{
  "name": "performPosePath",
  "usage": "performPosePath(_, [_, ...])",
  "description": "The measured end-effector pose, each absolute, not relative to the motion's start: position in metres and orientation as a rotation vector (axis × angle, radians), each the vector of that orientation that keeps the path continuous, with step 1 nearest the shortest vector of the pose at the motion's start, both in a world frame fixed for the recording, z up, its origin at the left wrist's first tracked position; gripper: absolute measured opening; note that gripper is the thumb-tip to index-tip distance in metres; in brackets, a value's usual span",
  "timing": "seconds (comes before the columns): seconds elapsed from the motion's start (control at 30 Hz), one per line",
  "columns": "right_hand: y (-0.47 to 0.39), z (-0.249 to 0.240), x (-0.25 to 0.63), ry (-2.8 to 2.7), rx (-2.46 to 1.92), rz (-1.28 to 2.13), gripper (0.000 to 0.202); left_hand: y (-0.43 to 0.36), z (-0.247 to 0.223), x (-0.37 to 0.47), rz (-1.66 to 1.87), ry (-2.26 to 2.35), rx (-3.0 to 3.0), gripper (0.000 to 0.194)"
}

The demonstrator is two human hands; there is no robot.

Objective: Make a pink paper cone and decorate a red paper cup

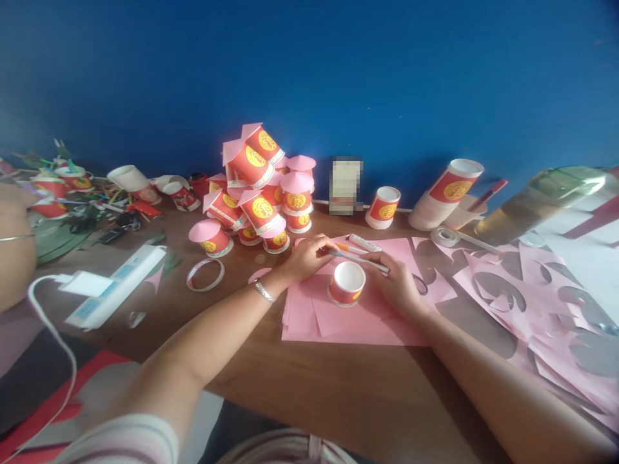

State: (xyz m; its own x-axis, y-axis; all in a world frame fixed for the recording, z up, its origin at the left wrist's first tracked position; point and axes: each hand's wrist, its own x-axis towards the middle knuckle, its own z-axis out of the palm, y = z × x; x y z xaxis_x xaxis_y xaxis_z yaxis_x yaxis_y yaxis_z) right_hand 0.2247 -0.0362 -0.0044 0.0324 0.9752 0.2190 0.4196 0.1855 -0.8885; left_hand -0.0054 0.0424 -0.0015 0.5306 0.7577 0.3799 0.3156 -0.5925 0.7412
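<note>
A slim grey pen point(360, 259) spans the space between my two hands. My left hand point(312, 256) is closed, its fingertips pinched at the pen's left end. The other end is gripped by my right hand point(399, 283). Just below the pen, a short red and white paper cup point(345, 298) stands with its white mouth up on a stack of pink paper point(309, 319). Behind the pen lie a white marker-like stick point(365, 243) and a thin orange-ended stick point(347, 247). A dark loop, perhaps a scissors handle point(422, 283), shows beside my right hand.
Red cups with pink cone tops point(261, 209) are piled at back left. A single cup point(383, 207), stacked cups point(449, 187), a tape roll point(445, 237) and a bottle point(536, 200) stand rightward. Pink scraps point(541, 309) cover the right; a power strip point(116, 287) lies left.
</note>
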Motion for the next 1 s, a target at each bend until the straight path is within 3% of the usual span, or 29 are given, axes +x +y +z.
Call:
performPosePath(0.37, [-0.041,0.009,0.225,-1.539,-1.399,0.748,0.027,0.044,-0.003,-0.004,1.032,0.753,2.117,0.019])
performPosePath(0.63, [-0.035,0.008,0.233,-1.525,-1.318,0.851,0.026,0.039,0.006,-0.007,0.716,0.763,1.620,0.043])
performPosePath(1.0, [-0.035,-0.009,0.231,-1.900,-1.236,0.419,0.020,0.028,0.018,-0.002,0.769,0.782,1.744,0.032])
